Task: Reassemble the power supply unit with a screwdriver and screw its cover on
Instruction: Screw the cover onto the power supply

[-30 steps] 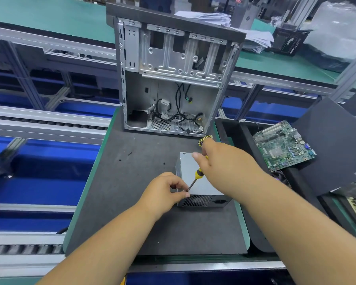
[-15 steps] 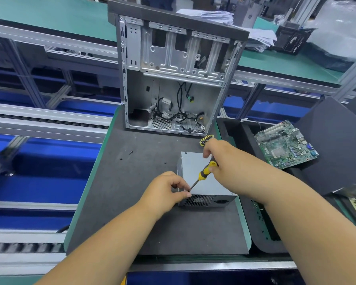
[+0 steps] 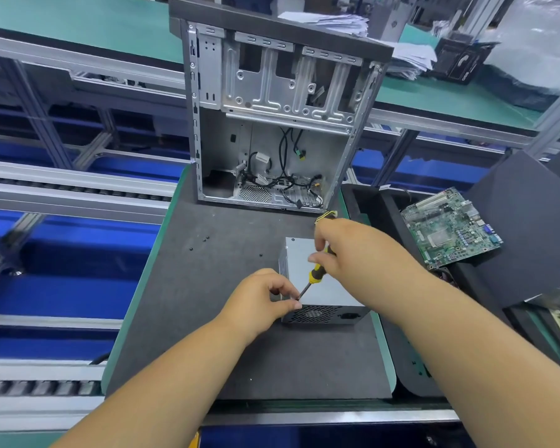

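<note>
Right hand [image 3: 353, 250] grips my screwdriver [image 3: 314, 274]; left hand [image 3: 259, 302] pinches at its tip on the PSU [image 3: 324, 286], frame center. PC case [image 3: 272, 124], upper center, holds loose cables; right-side tray [image 3: 369, 202] holds a motherboard [image 3: 450, 227].

right hand [image 3: 346, 250] slid up screwdriver [image 3: 314, 274], yellow collar bared

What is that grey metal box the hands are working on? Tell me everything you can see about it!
It is a power supply unit, a boxy case of plain grey sheet metal. It lies flat on the dark grey mat, in front of the open computer case. Its near side has a honeycomb vent grille and a black power socket. The left hand pinches at its near left corner, where the tip of the yellow-and-black screwdriver, gripped by the right hand, meets it.
</note>
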A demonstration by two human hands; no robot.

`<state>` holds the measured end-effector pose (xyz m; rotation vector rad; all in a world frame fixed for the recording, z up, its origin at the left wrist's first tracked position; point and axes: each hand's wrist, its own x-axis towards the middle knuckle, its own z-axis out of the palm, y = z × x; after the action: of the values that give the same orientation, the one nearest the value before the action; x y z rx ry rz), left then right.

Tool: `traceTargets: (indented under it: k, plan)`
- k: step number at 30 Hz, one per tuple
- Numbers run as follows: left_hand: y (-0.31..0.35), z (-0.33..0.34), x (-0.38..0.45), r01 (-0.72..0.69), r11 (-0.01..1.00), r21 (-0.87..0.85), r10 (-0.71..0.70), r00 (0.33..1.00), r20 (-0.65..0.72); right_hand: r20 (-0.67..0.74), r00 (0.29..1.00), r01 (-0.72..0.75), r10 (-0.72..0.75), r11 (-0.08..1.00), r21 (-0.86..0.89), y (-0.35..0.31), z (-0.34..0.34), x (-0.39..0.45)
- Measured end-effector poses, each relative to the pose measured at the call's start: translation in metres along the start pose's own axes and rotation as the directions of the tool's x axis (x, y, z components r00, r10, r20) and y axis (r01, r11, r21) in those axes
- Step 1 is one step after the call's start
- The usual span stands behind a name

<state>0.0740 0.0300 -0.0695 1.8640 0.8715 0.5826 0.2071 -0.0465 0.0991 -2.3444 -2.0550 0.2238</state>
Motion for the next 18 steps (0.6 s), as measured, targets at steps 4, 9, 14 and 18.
traceTargets:
  k: [4,9,14,18]
  plan:
    - [0.0,-0.001,0.0,-0.005,1.0,0.003,0.005,1.0,0.011,-0.081,0.994,-0.094,0.079,0.977,-0.19,0.001,0.012,0.002]
    - [-0.001,-0.001,0.0,-0.008,1.0,0.002,0.008,1.0,0.007,0.099,0.994,0.026,-0.038,0.993,0.115,0.004,-0.005,-0.001]
    - [-0.002,0.001,0.0,-0.003,1.0,-0.011,0.003,1.0,-0.006,-0.029,1.0,-0.008,0.002,0.98,-0.197,-0.007,0.003,0.008]
    - [-0.003,0.001,-0.001,-0.007,1.0,-0.008,0.007,1.0,0.003,-0.011,0.997,0.078,-0.079,0.996,-0.039,-0.006,0.007,0.001]
